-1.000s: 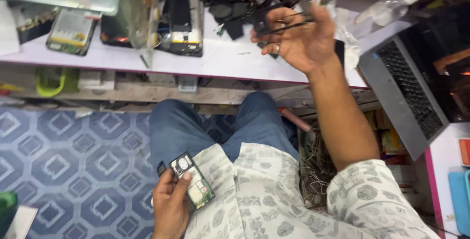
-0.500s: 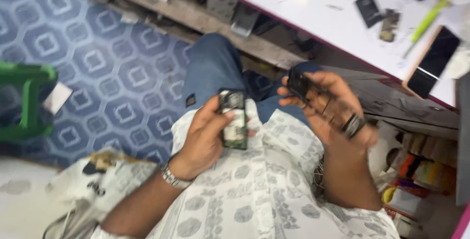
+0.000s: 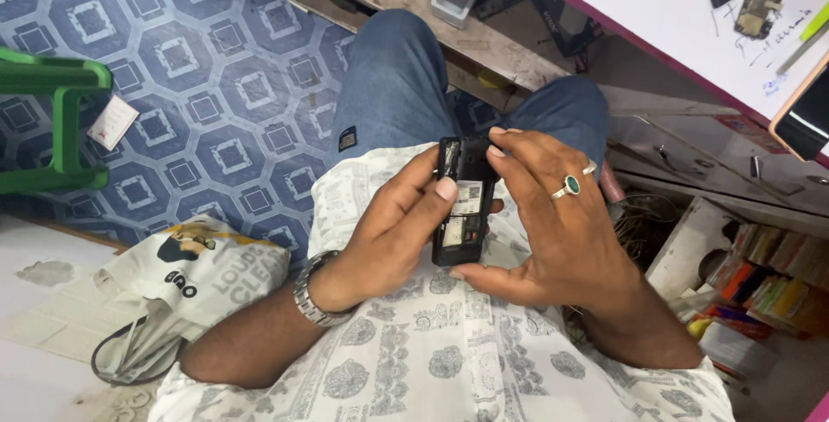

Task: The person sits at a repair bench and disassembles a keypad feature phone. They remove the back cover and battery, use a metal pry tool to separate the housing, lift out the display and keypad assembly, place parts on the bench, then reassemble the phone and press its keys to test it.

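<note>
Since half a second ago the right hand (image 3: 561,232) has come across to meet the left hand (image 3: 393,232), and both now close on one small black phone (image 3: 462,202) with its back cover off. The phone stands upright over the lap, open back toward the face, probably so its inner parts can be seen. The left hand curls around its left edge, thumb pressing the exposed middle. The right hand, wearing a green-stone ring (image 3: 570,185), cups the right side, fingertips at the top edge, thumb under the bottom. Far right, a white workbench (image 3: 656,16) holds loose phone parts.
</note>
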Tool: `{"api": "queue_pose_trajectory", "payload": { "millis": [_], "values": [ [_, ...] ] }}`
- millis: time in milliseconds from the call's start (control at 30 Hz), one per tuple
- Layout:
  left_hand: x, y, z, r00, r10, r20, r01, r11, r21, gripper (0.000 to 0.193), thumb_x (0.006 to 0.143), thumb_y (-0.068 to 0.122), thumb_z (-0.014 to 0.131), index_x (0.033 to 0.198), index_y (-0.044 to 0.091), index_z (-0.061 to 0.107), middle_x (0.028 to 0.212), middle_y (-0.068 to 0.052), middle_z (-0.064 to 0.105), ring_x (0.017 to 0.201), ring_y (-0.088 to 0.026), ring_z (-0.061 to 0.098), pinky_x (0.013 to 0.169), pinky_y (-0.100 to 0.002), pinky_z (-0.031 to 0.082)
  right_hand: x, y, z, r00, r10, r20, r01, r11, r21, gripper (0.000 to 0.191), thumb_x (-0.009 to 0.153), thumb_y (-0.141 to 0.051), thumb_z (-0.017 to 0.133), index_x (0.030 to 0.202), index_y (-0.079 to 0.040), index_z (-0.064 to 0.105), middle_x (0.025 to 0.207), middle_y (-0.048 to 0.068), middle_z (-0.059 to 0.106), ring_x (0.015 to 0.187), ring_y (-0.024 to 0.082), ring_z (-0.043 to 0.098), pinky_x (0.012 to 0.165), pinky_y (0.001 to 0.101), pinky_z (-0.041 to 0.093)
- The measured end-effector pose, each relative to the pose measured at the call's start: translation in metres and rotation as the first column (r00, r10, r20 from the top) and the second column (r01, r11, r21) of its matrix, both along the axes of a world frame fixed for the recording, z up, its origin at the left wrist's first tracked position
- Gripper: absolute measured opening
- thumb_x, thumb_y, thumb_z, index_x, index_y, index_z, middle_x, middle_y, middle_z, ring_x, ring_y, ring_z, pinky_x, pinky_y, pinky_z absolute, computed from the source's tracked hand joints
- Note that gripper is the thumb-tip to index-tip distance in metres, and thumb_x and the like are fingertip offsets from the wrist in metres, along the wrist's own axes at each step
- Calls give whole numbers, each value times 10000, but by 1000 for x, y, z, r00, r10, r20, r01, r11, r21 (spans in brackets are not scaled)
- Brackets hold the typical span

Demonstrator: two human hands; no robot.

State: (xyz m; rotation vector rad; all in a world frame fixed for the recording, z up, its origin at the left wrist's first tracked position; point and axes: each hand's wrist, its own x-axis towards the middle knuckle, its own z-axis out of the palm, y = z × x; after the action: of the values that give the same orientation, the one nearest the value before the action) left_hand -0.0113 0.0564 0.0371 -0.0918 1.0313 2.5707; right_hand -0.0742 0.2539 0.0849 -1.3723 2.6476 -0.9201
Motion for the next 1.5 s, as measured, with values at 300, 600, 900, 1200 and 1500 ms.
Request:
{"api": "queue_pose_trajectory", "payload": {
  "millis": [300, 600, 900, 1200, 1500],
  "values": [
    [6, 0, -14, 993, 19, -116, -40, 982, -184, 429, 1156, 174, 435, 1539, -18, 413, 1350, -93, 610, 1227, -140, 629, 1026, -286, 557, 2, -6, -11, 995, 61, -73, -57, 997, 59, 997, 733, -547, 902, 1419, 18, 450, 1435, 245, 477, 1298, 429, 543, 1003, 565, 435],
    [6, -2, -16, 993, 17, -120, -44, 973, -225, 386, 1135, 169, 458, 1471, -21, 448, 1287, -90, 644, 1202, -133, 650, 1018, -293, 559, 4, -5, -12, 995, 42, -91, -31, 992, 123, 996, 731, -610, 857, 1387, 46, 495, 1431, 247, 493, 1293, 429, 530, 1004, 568, 435],
    [3, 1, 3, 982, -84, -169, -2, 892, -453, 308, 1123, 157, 457, 1372, 2, 552, 1109, -72, 730, 1016, -90, 690, 880, -241, 566, 9, 20, -53, 480, 126, 868, 477, 793, -379, 303, 1062, -160, 652, 1243, 82, 652, 1271, 139, 626, 1038, 170, 657, 885, 306, 573],
    [-4, 15, 25, 974, -32, -223, -137, 701, -700, 205, 1003, 178, 679, 917, -5, 641, 775, 6, 544, 695, -58, 488, 572, -263, 434, 20, 34, -61, 583, -20, 812, 487, 809, -329, 105, 994, -99, 674, 1003, 4, 690, 854, -20, 596, 743, 45, 532, 631, 207, 442],
    [-6, 13, 30, 981, 6, -196, -130, 769, -626, 191, 961, 178, 723, 930, -9, 701, 726, -17, 602, 646, -44, 496, 533, -241, 418, 31, 22, -67, 357, 173, 918, 558, 749, -358, 195, 946, -149, 673, 1080, -9, 652, 871, -2, 675, 802, 76, 650, 714, 246, 554]
  ]
}}
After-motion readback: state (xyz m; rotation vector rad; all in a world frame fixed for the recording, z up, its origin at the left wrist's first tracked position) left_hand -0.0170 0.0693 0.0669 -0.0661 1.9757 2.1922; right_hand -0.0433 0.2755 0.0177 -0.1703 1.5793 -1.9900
